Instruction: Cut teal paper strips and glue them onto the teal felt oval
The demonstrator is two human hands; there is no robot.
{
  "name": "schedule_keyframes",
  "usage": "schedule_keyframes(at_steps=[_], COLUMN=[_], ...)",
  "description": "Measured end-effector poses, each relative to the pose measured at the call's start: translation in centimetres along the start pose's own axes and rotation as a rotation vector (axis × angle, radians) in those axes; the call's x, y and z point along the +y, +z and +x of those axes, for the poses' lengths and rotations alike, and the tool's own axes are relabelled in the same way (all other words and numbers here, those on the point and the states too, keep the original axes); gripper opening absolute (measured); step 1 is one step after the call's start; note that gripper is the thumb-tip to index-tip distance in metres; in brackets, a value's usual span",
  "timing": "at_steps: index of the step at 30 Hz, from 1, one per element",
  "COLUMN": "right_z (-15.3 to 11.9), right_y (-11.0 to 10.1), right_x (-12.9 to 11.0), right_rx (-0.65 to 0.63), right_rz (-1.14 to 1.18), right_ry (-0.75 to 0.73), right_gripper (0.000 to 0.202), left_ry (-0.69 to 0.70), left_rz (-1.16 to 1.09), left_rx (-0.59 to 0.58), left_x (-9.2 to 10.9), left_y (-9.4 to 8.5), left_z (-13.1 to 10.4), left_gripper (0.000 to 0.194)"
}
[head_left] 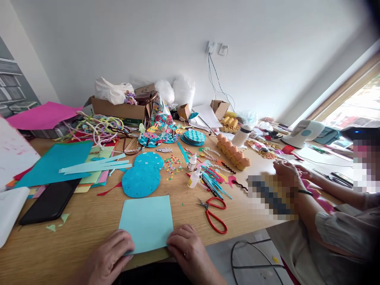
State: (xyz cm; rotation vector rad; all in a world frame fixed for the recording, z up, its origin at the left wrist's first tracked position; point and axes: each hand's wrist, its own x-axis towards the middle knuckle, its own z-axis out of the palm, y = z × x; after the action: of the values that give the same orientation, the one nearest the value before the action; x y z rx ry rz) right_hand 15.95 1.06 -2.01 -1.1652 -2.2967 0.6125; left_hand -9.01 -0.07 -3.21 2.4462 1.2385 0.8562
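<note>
A light turquoise square of paper (147, 221) lies at the front edge of the wooden table. My left hand (111, 253) pinches its near left corner between thumb and fingers. At the near right corner, my right hand (187, 247) grips the sheet in the same way. Just beyond the paper are two overlapping blue discs (141, 180), the smaller one behind. Red-handled scissors (214, 213) rest to the right, blades partly apart. Two small white glue bottles (194, 178) stand near several thin blue and red strips.
At left are a black phone (49, 200), blue paper (59, 158) and pale strips (95, 164). Confetti (172, 166), an orange egg carton (233, 152) and decorated blue pieces (158, 138) sit farther back. A co-worker's hands (286, 172) are busy at right.
</note>
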Motion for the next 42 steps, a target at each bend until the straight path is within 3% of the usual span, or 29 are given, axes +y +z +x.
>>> schedule_keyframes(at_steps=[8, 16, 23, 30, 42], right_z=[0.5, 1.2, 1.2, 1.0, 1.2], right_y=[0.1, 0.5, 0.7, 1.5, 0.8], right_x=[0.1, 0.2, 0.4, 0.2, 1.0], right_rx=[-0.009, 0.043, 0.063, 0.114, 0.133], right_rz=[0.070, 0.110, 0.091, 0.053, 0.032], right_ry=[0.043, 0.094, 0.126, 0.187, 0.262], right_gripper=[0.009, 0.010, 0.010, 0.008, 0.008], left_ry=[-0.004, -0.039, -0.218, -0.314, -0.381], left_rz=[0.028, -0.003, -0.036, -0.037, -0.004], left_rx=[-0.054, 0.041, -0.096, -0.144, -0.206], left_x=[-0.2, -1.0, -0.7, 0.1, 1.6], left_y=[0.6, 1.4, 1.3, 0.7, 0.8], left_z=[0.6, 0.9, 1.2, 1.9, 3.5], left_gripper=[0.014, 0.023, 0.027, 0.026, 0.024])
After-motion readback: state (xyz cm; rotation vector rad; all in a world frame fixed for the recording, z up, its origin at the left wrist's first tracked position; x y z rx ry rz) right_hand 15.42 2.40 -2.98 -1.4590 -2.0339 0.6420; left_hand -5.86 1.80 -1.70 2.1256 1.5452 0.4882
